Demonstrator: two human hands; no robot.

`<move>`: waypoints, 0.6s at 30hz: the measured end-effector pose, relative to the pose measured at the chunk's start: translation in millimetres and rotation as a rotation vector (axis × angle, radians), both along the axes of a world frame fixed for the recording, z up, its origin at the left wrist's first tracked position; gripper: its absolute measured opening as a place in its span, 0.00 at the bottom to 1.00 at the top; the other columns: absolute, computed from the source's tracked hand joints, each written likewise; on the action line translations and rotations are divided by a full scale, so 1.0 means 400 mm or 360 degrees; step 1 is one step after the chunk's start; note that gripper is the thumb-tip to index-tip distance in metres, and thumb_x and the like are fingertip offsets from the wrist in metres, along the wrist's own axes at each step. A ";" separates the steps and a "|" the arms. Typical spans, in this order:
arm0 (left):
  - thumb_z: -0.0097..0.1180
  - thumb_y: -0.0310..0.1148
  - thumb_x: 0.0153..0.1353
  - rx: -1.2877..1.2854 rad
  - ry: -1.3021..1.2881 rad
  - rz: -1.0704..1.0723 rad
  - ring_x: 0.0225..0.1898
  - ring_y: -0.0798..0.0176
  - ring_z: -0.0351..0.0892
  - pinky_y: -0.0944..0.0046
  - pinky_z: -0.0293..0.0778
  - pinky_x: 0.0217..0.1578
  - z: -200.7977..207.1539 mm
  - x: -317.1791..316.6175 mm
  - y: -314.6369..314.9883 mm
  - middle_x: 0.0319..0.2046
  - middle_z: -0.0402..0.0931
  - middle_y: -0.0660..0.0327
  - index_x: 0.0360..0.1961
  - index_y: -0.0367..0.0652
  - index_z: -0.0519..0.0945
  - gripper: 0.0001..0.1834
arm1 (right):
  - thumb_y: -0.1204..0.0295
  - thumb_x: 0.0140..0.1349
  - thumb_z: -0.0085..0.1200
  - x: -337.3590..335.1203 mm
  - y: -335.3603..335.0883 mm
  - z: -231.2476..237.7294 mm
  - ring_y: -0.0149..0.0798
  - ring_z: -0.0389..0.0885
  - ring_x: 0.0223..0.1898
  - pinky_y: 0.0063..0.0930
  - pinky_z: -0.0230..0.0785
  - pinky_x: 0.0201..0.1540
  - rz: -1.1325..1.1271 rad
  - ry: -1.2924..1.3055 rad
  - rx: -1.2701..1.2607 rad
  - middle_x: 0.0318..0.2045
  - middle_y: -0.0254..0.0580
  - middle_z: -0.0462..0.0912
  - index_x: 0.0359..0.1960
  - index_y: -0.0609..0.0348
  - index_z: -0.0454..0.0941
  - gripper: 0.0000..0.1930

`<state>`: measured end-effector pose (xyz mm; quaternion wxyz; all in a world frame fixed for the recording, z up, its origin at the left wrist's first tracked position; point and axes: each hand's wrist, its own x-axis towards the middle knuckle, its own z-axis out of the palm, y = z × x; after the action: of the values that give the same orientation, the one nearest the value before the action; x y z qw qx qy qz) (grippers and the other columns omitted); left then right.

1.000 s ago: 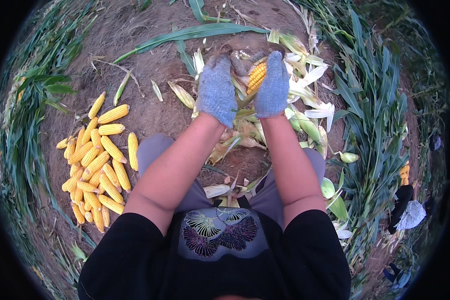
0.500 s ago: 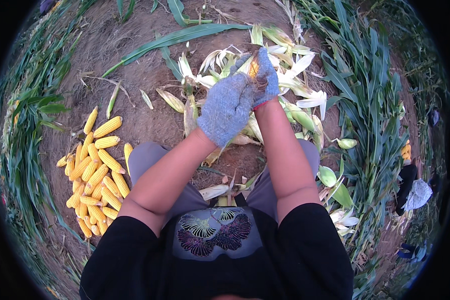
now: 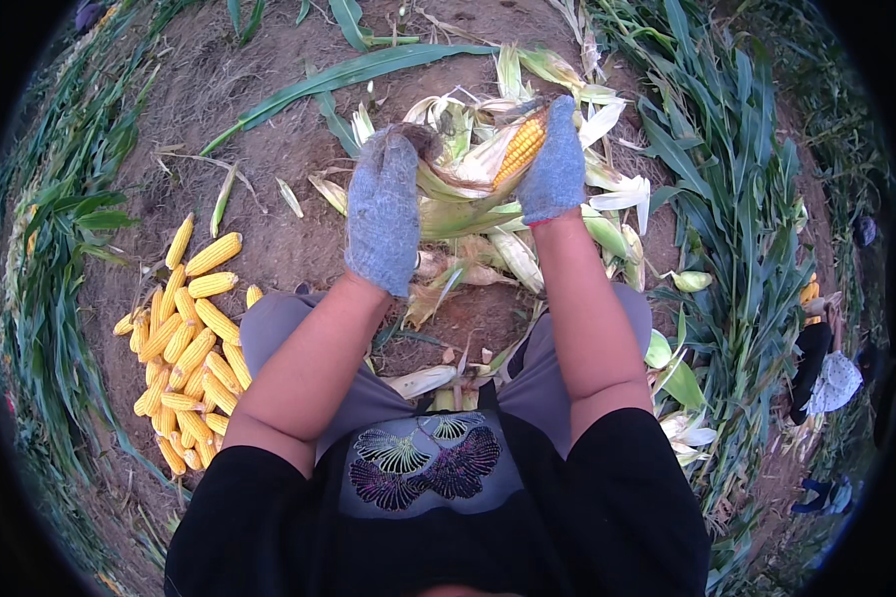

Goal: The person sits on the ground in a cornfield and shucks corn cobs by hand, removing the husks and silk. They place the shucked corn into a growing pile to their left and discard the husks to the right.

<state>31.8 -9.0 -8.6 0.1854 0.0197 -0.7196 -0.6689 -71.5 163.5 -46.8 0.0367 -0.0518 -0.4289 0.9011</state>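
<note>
A partly husked ear of corn [image 3: 521, 152] is held up in front of me, its yellow kernels showing between pale leaves. My right hand [image 3: 554, 169], in a grey knit glove, is closed round the ear on its right side. Out to the left, my gloved left hand [image 3: 382, 209] grips the husk [image 3: 460, 185] and brown silk pulled away from the kernels. The peeled leaves stretch between both hands. My fingertips are partly hidden by the gloves and husk.
Husked ears lie in a pile [image 3: 194, 348] on the soil to my left. Stripped husks [image 3: 615, 197] are heaped beyond and beside my hands. Cut green stalks [image 3: 737, 199] form a bank at the right, where part of another person [image 3: 812, 368] shows beyond. A long leaf [image 3: 358, 75] lies ahead.
My hands were close together over the ear and are now apart. The left moved left, drawing husk with it, and more kernels show; the right shifted slightly right.
</note>
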 end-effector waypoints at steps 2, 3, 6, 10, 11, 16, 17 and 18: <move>0.42 0.37 0.75 0.0149 0.0033 -0.0048 0.44 0.66 0.77 0.64 0.72 0.48 -0.007 -0.022 -0.021 0.41 0.79 0.59 0.46 0.38 0.78 0.16 | 0.54 0.73 0.47 0.010 0.008 0.008 0.33 0.77 0.44 0.28 0.71 0.50 -0.0083 0.0138 0.0388 0.43 0.43 0.80 0.53 0.64 0.75 0.23; 0.41 0.38 0.74 0.0500 -0.0024 -0.0092 0.44 0.64 0.78 0.63 0.73 0.49 -0.028 -0.040 -0.034 0.41 0.80 0.58 0.45 0.39 0.79 0.16 | 0.55 0.73 0.48 0.035 0.008 0.040 0.34 0.77 0.45 0.28 0.70 0.52 -0.0094 0.0223 0.0683 0.44 0.44 0.80 0.55 0.66 0.74 0.24; 0.45 0.42 0.73 0.0534 -0.0467 -0.0163 0.45 0.64 0.79 0.61 0.74 0.50 -0.016 -0.051 -0.067 0.40 0.81 0.57 0.45 0.40 0.80 0.17 | 0.57 0.71 0.50 0.065 0.009 0.071 0.38 0.76 0.49 0.31 0.68 0.55 -0.0127 0.0378 0.1082 0.47 0.49 0.80 0.58 0.72 0.71 0.27; 0.52 0.53 0.68 -0.0446 -0.0603 -0.0281 0.38 0.65 0.79 0.62 0.75 0.41 -0.041 -0.046 -0.023 0.35 0.81 0.57 0.47 0.37 0.80 0.26 | 0.58 0.70 0.52 0.048 0.031 0.032 0.42 0.76 0.52 0.34 0.67 0.57 -0.0079 0.0459 0.1286 0.50 0.55 0.79 0.61 0.78 0.67 0.31; 0.53 0.56 0.67 -0.0679 -0.0589 -0.0327 0.35 0.65 0.80 0.64 0.76 0.38 -0.055 -0.049 -0.004 0.35 0.81 0.56 0.49 0.36 0.79 0.30 | 0.58 0.70 0.52 0.051 0.030 0.032 0.43 0.77 0.53 0.35 0.67 0.58 -0.0057 0.0427 0.1231 0.51 0.57 0.79 0.61 0.79 0.66 0.32; 0.51 0.49 0.71 0.0749 -0.1306 -0.1008 0.38 0.59 0.85 0.55 0.84 0.37 -0.091 -0.005 0.049 0.41 0.82 0.56 0.53 0.41 0.78 0.23 | 0.60 0.71 0.49 0.077 0.021 0.063 0.41 0.76 0.50 0.34 0.68 0.55 0.0132 0.0575 0.1327 0.48 0.52 0.80 0.56 0.73 0.71 0.24; 0.51 0.48 0.71 0.1032 -0.1355 -0.1078 0.38 0.58 0.85 0.54 0.84 0.37 -0.100 0.002 0.053 0.41 0.82 0.56 0.53 0.42 0.78 0.22 | 0.59 0.70 0.51 0.088 0.022 0.076 0.45 0.76 0.54 0.34 0.67 0.58 0.0189 0.0543 0.1366 0.51 0.57 0.79 0.59 0.77 0.69 0.29; 0.51 0.48 0.71 0.1317 -0.1397 -0.1141 0.38 0.58 0.85 0.52 0.85 0.36 -0.105 0.009 0.058 0.41 0.82 0.56 0.53 0.43 0.78 0.21 | 0.59 0.71 0.50 0.091 0.024 0.069 0.44 0.76 0.54 0.34 0.67 0.59 0.0146 0.0611 0.1368 0.51 0.55 0.79 0.59 0.75 0.70 0.28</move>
<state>35.5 14.2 -50.5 -0.3771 0.1185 -0.3762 -0.8380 -35.1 173.0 -19.1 0.0937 0.1547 -0.7503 0.6359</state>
